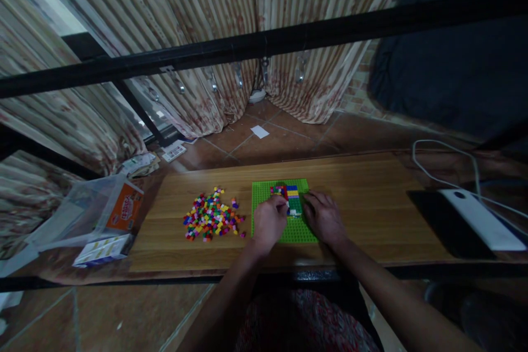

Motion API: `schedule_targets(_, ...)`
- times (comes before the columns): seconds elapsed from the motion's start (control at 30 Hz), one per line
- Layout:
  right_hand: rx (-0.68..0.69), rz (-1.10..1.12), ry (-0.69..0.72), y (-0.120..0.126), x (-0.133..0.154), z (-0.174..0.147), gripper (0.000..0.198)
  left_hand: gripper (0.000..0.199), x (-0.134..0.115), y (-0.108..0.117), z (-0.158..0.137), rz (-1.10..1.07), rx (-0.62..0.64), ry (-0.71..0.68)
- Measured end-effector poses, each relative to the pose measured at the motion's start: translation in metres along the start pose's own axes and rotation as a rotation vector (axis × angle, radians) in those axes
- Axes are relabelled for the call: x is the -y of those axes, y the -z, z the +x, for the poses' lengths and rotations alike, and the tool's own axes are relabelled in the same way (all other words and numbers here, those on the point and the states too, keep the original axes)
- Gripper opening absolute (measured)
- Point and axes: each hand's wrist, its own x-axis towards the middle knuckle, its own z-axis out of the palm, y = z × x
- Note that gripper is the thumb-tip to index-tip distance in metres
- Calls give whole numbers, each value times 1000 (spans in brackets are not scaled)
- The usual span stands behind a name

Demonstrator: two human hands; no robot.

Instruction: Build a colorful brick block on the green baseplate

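A green studded baseplate [259, 190] lies on the wooden board, with rows of small bricks [292, 192] in red, blue, yellow, white and other colours built up on it. My left hand [269, 223] is over the plate's left half, thumb and forefinger pinched together at the built-up bricks. Whatever sits in that pinch is too small and covered to make out. Along the plate's right edge, my right hand [325, 219] holds the plate with bent fingers. A loose pile of small coloured bricks [210, 217] is spread on the board to the left.
A clear plastic bin [88, 212] with an orange label stands left of the wooden board [371, 192], beside a white box [103, 250]. At the right lie a black flat item [445, 225], a white device [482, 220] and a white cable [445, 143]. A black bar [231, 49] crosses beyond.
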Motion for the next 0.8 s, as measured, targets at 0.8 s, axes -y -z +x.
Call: schedule_targets(0.8, -3, 13, 14, -2, -3, -1, 32, 17, -4, -5, 12, 23, -31, 96)
